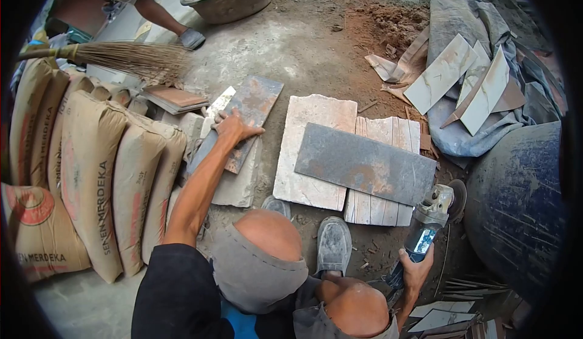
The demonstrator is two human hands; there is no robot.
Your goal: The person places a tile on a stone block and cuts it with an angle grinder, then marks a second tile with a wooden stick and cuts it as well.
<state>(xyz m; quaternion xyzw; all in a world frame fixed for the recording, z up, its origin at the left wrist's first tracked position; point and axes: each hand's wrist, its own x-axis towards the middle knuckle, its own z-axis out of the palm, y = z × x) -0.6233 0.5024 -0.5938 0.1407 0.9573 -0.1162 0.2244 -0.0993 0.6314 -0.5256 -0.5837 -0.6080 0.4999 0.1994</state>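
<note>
My left hand (234, 126) lies with fingers spread on a dark grey tile (258, 96) with brownish stains, which rests at a slant on pale blocks (240, 190). My right hand (416, 269) is wrapped round the blue body of an angle grinder (420, 239). The grinder's disc (456, 199) points up and to the right, close to the corner of another long grey tile (367, 163). That tile lies flat across two pale slabs (313, 148) on the ground, in front of my knees. Whether the disc is spinning cannot be made out.
Full cement bags (91, 175) line the left, with a broom (121, 54) above them. A blue drum (516, 199) stands close by the grinder. Broken tiles (440, 75) lie on a tarp (449, 17). Another person's leg (159, 14) is near a large basin (234, 2).
</note>
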